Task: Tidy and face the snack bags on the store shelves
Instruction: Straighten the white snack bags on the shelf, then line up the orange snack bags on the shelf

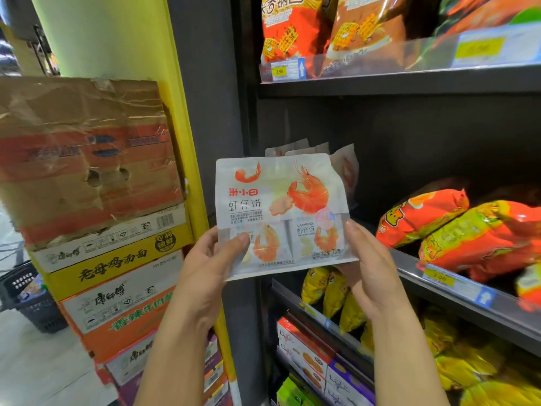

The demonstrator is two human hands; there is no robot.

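A white snack bag printed with red shrimps (281, 206) is upright in front of the middle shelf's left end, its front facing me. My left hand (213, 262) grips its lower left corner, thumb across the front. My right hand (366, 265) holds its lower right edge, fingers behind the bag. More white shrimp bags (345, 165) stand behind it on the shelf. Orange and yellow bags (456, 230) lie slumped on the same shelf (456, 285) to the right.
Orange snack bags (322, 33) fill the upper shelf. Yellow bags (330, 291) and boxed snacks (304, 353) sit on lower shelves. A tall stack of noodle cartons (96, 230) stands left beside a yellow post (187, 112). A dark shopping basket (32, 297) rests on the floor.
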